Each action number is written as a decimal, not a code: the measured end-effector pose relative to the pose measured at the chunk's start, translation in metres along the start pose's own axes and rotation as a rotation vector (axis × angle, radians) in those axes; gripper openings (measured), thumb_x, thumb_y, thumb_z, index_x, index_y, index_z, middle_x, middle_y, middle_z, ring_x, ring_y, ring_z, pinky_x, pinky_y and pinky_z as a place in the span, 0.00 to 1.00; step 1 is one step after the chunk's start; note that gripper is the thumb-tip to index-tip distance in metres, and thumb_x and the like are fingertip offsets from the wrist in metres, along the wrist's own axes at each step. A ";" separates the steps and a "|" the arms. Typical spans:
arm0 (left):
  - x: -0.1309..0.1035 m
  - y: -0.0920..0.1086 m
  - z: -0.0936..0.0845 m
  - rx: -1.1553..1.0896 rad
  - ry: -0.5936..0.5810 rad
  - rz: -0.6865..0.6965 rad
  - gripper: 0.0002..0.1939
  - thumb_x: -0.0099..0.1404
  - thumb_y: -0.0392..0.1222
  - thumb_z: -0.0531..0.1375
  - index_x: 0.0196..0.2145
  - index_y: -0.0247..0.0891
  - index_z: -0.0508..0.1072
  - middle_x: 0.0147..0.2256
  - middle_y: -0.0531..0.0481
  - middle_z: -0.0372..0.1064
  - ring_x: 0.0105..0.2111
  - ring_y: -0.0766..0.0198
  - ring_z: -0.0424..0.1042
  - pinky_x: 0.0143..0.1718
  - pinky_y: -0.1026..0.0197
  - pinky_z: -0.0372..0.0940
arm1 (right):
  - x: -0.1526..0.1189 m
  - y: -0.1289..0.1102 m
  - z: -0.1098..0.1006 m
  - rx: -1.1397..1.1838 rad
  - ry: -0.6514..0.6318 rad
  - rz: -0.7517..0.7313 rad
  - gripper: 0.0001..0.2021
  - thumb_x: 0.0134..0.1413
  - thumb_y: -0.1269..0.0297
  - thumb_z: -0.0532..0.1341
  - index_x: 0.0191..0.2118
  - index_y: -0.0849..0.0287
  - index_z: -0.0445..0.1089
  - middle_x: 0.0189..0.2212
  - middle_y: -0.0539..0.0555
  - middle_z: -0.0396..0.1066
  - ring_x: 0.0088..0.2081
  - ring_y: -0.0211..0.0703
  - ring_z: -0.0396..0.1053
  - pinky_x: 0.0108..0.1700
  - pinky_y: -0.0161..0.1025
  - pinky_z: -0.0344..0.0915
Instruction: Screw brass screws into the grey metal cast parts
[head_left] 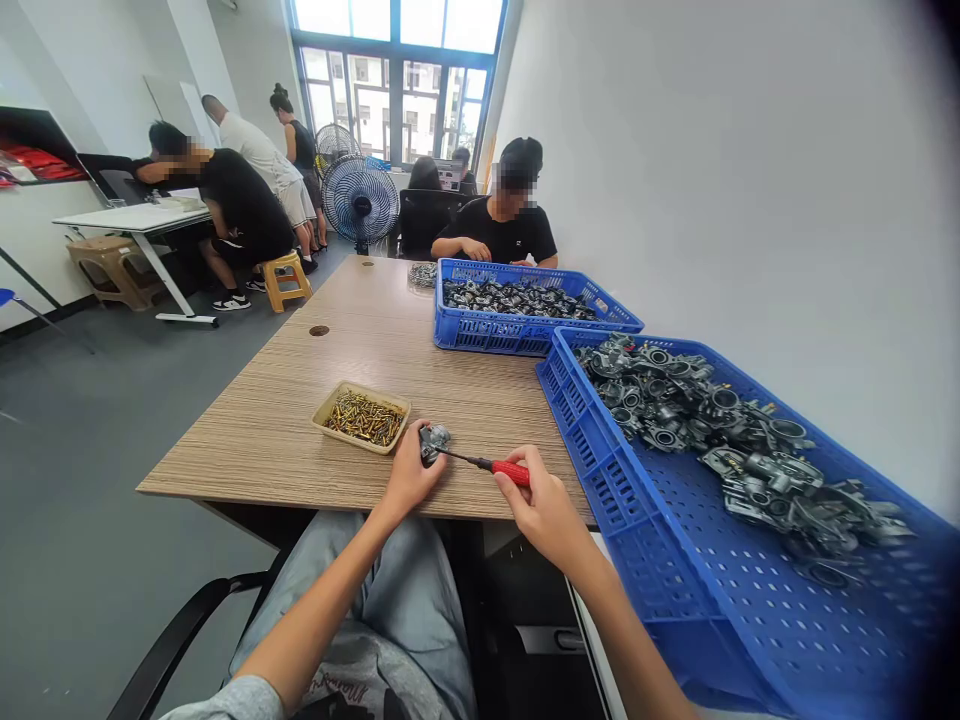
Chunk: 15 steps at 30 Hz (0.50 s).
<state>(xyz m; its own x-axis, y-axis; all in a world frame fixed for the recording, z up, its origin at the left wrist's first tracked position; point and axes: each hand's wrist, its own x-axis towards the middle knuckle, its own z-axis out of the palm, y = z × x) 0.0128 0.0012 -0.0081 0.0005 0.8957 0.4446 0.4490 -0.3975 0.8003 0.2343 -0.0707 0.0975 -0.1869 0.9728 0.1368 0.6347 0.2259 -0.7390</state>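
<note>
My left hand (411,472) is closed around a small grey metal casting (433,440), steadying it at the table's near edge. It resembles a carburetor body, though the fingers cover part of it. In my right hand (541,497) is a screwdriver (511,471) with a red handle, its dark shaft pointing left. The shaft's tip meets the casting; the exact contact spot is too small to make out. Just beyond my left hand stands a cream plastic tray (327,432) full of small brass-coloured parts (365,417).
At right, a blue crate (637,560) holds a heap of metal castings (675,395). Behind it, another blue crate (491,335) contains similar parts. A person (517,225) sits at the wood-grain table's (285,400) far end. Other people and a fan (361,205) are farther back.
</note>
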 end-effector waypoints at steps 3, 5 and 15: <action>0.000 0.000 0.000 0.000 0.003 0.001 0.27 0.61 0.37 0.62 0.57 0.41 0.60 0.52 0.43 0.68 0.53 0.55 0.69 0.59 0.53 0.61 | -0.002 -0.001 0.000 0.054 -0.033 -0.032 0.09 0.67 0.56 0.55 0.48 0.51 0.58 0.26 0.46 0.67 0.24 0.43 0.65 0.30 0.36 0.58; 0.000 0.000 0.000 -0.001 0.003 0.003 0.27 0.62 0.37 0.62 0.58 0.41 0.60 0.52 0.43 0.68 0.54 0.55 0.69 0.59 0.53 0.61 | -0.002 -0.002 0.000 0.051 -0.036 -0.033 0.08 0.67 0.57 0.55 0.48 0.51 0.58 0.27 0.46 0.67 0.25 0.43 0.65 0.30 0.36 0.58; 0.000 -0.001 0.000 0.001 0.004 0.008 0.27 0.63 0.38 0.62 0.58 0.41 0.60 0.52 0.43 0.68 0.54 0.55 0.68 0.59 0.53 0.61 | 0.001 0.001 0.000 -0.007 -0.006 0.012 0.08 0.69 0.55 0.54 0.45 0.51 0.58 0.25 0.47 0.68 0.26 0.46 0.66 0.30 0.36 0.55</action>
<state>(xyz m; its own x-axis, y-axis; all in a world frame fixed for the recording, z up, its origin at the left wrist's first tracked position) 0.0128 0.0014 -0.0089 0.0006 0.8919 0.4523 0.4497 -0.4042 0.7965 0.2344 -0.0696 0.0968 -0.1844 0.9750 0.1240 0.6421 0.2150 -0.7359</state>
